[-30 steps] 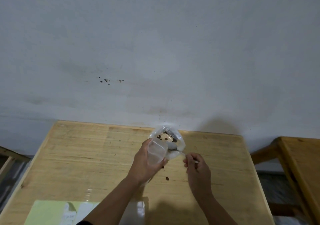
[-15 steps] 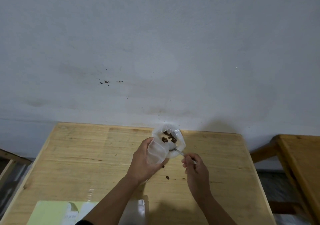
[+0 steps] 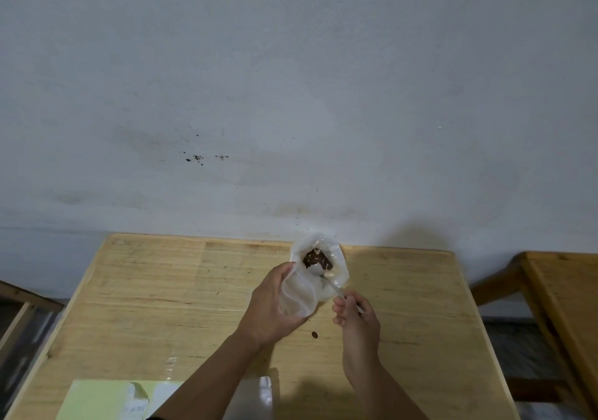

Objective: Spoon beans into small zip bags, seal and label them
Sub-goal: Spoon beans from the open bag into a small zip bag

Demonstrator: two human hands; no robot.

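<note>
wall: plain white-grey painted wall [image 3: 291, 80] fills the upper half of the view, a few dark specks on it left of centre.
table: light wooden rectangular table [image 3: 161, 290], far edge against the wall.
second table: corner of another wooden table [image 3: 563, 290] at right, apart from the main one.
paper: pale green sheet of paper [image 3: 97, 397] lies at the table's near left edge, partly cut off by the frame.
plastic: clear plastic pieces [image 3: 263, 390] lie on the table between the forearms; cannot tell what they are.
left hand: left hand [image 3: 270, 306] grips a small clear zip bag [image 3: 299, 293] by its side, fingers curled round it, mouth held open, lifted off the table.
right hand: right hand [image 3: 356, 316] pinches the handle of a thin metal spoon [image 3: 333, 288], fingers curled tight on it.
bean bag: larger clear plastic bag [image 3: 323, 258] with dark brown beans [image 3: 315, 259] sits near the table's far edge, just behind and touching the small bag.
spoon: bowl end reaches into the larger bag below the beans; cannot tell whether it is loaded.
stray bean: one dark brown loose bean [image 3: 314, 334] lies on the table between the two wrists.
</note>
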